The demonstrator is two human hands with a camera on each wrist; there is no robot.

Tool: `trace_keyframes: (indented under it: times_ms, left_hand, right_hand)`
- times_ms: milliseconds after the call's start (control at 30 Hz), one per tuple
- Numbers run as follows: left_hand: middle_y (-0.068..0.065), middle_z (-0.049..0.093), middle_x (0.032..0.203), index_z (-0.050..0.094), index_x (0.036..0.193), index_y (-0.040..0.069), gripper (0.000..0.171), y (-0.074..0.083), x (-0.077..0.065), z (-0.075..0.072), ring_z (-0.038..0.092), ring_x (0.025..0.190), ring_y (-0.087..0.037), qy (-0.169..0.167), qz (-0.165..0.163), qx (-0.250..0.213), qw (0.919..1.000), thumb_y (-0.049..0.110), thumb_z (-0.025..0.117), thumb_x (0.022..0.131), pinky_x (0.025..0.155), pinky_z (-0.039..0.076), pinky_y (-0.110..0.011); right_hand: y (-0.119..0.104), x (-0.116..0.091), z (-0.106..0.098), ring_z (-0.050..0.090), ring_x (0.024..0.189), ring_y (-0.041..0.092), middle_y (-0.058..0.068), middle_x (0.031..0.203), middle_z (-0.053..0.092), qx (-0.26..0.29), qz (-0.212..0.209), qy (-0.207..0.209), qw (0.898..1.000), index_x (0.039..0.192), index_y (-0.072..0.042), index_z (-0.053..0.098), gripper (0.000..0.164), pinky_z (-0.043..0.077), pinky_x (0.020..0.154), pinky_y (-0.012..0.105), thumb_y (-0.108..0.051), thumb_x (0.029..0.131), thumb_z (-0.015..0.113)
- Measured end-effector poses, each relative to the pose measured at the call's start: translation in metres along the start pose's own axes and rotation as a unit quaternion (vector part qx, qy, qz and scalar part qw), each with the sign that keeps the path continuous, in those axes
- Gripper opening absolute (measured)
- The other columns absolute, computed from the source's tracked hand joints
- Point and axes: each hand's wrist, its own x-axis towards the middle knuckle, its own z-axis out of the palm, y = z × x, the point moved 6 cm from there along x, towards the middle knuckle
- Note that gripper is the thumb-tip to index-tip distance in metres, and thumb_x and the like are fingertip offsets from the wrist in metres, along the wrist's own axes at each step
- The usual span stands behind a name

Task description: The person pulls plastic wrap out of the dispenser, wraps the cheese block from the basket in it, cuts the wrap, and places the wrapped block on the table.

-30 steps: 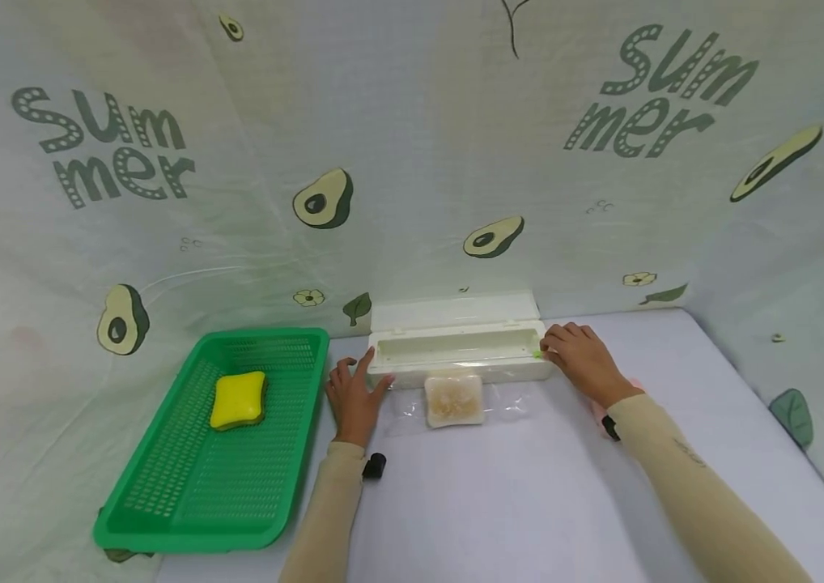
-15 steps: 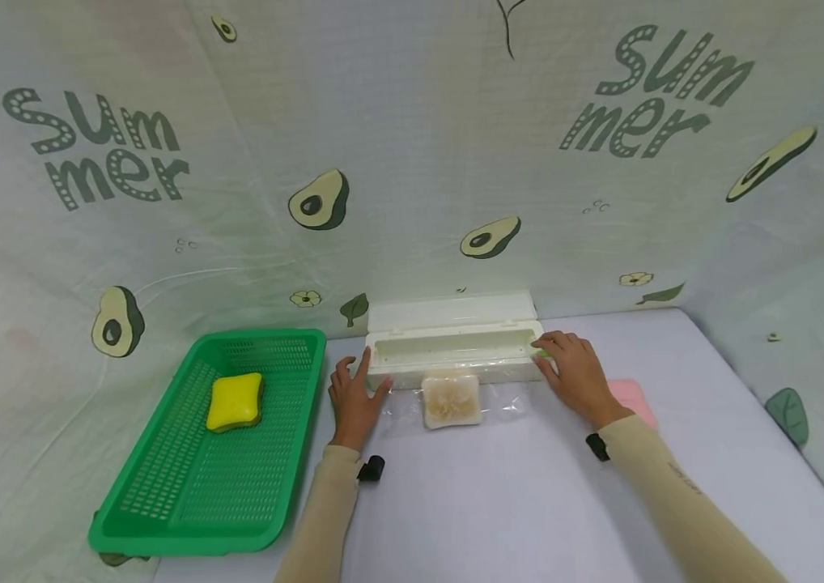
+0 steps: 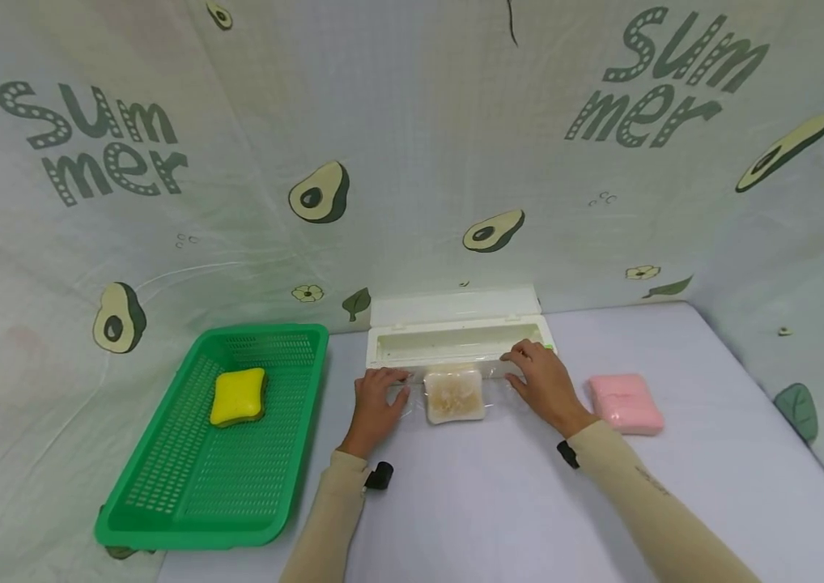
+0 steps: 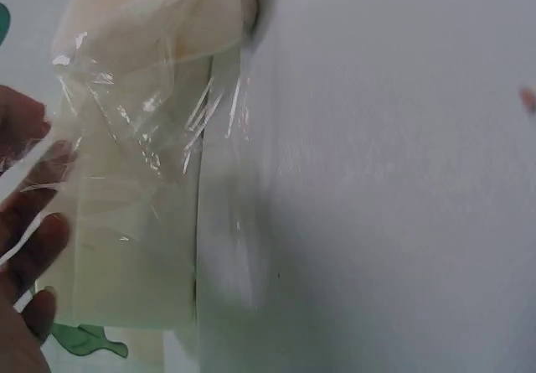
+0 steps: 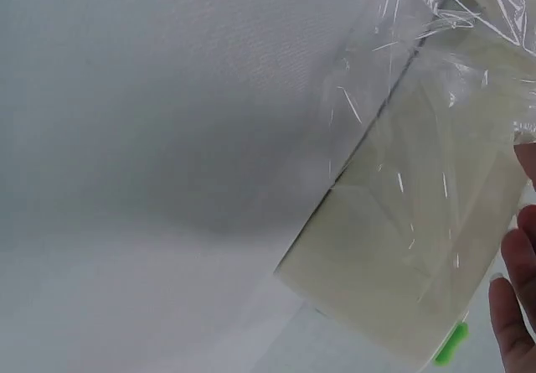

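Note:
A beige bread-slice-shaped sponge (image 3: 453, 397) lies in front of a long white cling film dispenser (image 3: 459, 336), whose lid stands raised behind it. Clear film (image 4: 126, 163) runs across the dispenser's front and over the sponge. Left of the sponge is my left hand (image 3: 374, 407), thumb and index finger apart, fingertips at the film by the front edge. My right hand (image 3: 545, 385) bends over the dispenser's right front, fingers loosely bent, fingertips right at the film's edge. A small green piece (image 5: 451, 343) shows on the dispenser's right end.
A green plastic basket (image 3: 197, 486) stands at the left, with a yellow sponge (image 3: 239, 397) inside. On the right lies a pink sponge (image 3: 626, 403). A printed cloth (image 3: 412, 146) hangs behind the white table (image 3: 470, 518).
Both hands have moved inward and towards me, the right off the dispenser's right end, the left off its left end. The pink sponge has come fully into sight.

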Motion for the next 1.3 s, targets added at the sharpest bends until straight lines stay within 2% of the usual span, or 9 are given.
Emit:
trace_keyframes:
  times_ms: [200,333,433,533,667,767,967,1167,1300]
  left_hand:
    - [-0.006,0.076,0.108,0.076,0.123,0.008,0.031,0.005,0.002,0.008,0.063,0.108,-0.029,-0.030,-0.046,-0.016,0.9984,0.012,0.077,0.093,0.091,0.037,-0.049]
    - [-0.005,0.074,0.105,0.073,0.128,0.008,0.040,0.011,0.005,0.015,0.062,0.108,-0.028,-0.042,-0.074,-0.014,0.9963,0.027,0.081,0.093,0.095,0.038,-0.050]
    - [-0.006,0.074,0.102,0.073,0.127,0.008,0.044,0.016,0.008,0.019,0.063,0.105,-0.028,-0.034,-0.087,0.001,0.9956,0.030,0.085,0.091,0.096,0.040,-0.050]
    - [-0.005,0.074,0.102,0.075,0.122,0.009,0.038,0.019,0.009,0.022,0.063,0.100,-0.026,-0.024,-0.093,0.023,0.9951,0.026,0.087,0.090,0.093,0.042,-0.048]
    - [-0.004,0.072,0.100,0.079,0.112,0.008,0.030,0.020,0.009,0.023,0.062,0.097,-0.024,-0.009,-0.091,0.039,0.9950,0.021,0.088,0.087,0.090,0.044,-0.046]
    - [-0.005,0.070,0.100,0.080,0.105,0.005,0.027,0.020,0.010,0.021,0.062,0.097,-0.025,0.006,-0.082,0.031,0.9962,0.019,0.091,0.084,0.090,0.046,-0.047]
    - [-0.006,0.076,0.113,0.080,0.106,0.005,0.028,0.019,0.009,0.020,0.066,0.105,-0.028,0.011,-0.065,0.003,0.9978,0.015,0.091,0.083,0.096,0.050,-0.049]
    - [-0.005,0.078,0.110,0.077,0.120,0.010,0.039,0.019,0.010,0.019,0.066,0.104,-0.025,-0.001,-0.055,0.000,0.9985,0.012,0.090,0.083,0.096,0.049,-0.047]
    - [-0.003,0.076,0.109,0.079,0.122,0.013,0.038,0.022,0.010,0.021,0.063,0.104,-0.025,-0.014,-0.030,0.035,0.9988,0.015,0.088,0.085,0.096,0.048,-0.047]
  right_hand:
    - [-0.001,0.002,0.002,0.068,0.096,0.031,0.009,0.101,0.071,-0.001,0.021,-0.016,1.000,0.110,-0.002,0.075,0.017,0.055,0.085,0.048,0.001,0.093,0.074]
    - [-0.003,0.004,0.006,0.064,0.096,0.032,0.012,0.106,0.067,-0.002,0.052,-0.038,0.998,0.124,0.000,0.072,0.034,0.053,0.085,0.049,-0.023,0.099,0.072]
    - [-0.007,0.006,0.009,0.059,0.091,0.030,0.014,0.107,0.062,-0.011,0.050,-0.032,0.998,0.127,0.000,0.072,0.052,0.052,0.079,0.046,-0.036,0.091,0.083]
    - [-0.011,0.007,0.011,0.060,0.089,0.028,0.012,0.106,0.062,-0.016,0.034,-0.005,0.999,0.117,-0.003,0.079,0.049,0.053,0.075,0.043,-0.029,0.079,0.094]
    - [-0.017,0.007,0.012,0.064,0.085,0.025,0.006,0.097,0.067,-0.011,-0.008,0.035,0.999,0.090,-0.006,0.078,0.028,0.054,0.075,0.042,-0.013,0.071,0.098]
    - [-0.021,0.006,0.012,0.066,0.083,0.023,0.003,0.092,0.068,-0.006,-0.052,0.052,0.997,0.081,-0.008,0.071,0.028,0.054,0.074,0.040,-0.005,0.071,0.097]
    - [-0.026,0.002,0.013,0.069,0.085,0.024,0.004,0.093,0.073,-0.006,-0.111,0.054,0.992,0.092,-0.007,0.068,0.030,0.054,0.076,0.039,0.001,0.075,0.091]
    - [-0.029,0.004,0.015,0.072,0.088,0.023,0.006,0.099,0.077,-0.022,-0.115,0.020,0.993,0.109,-0.004,0.070,0.033,0.056,0.082,0.039,-0.003,0.082,0.089]
    - [-0.031,0.004,0.018,0.072,0.092,0.022,0.005,0.102,0.077,-0.041,-0.122,-0.004,0.992,0.117,-0.006,0.076,0.035,0.056,0.086,0.039,-0.003,0.084,0.087]
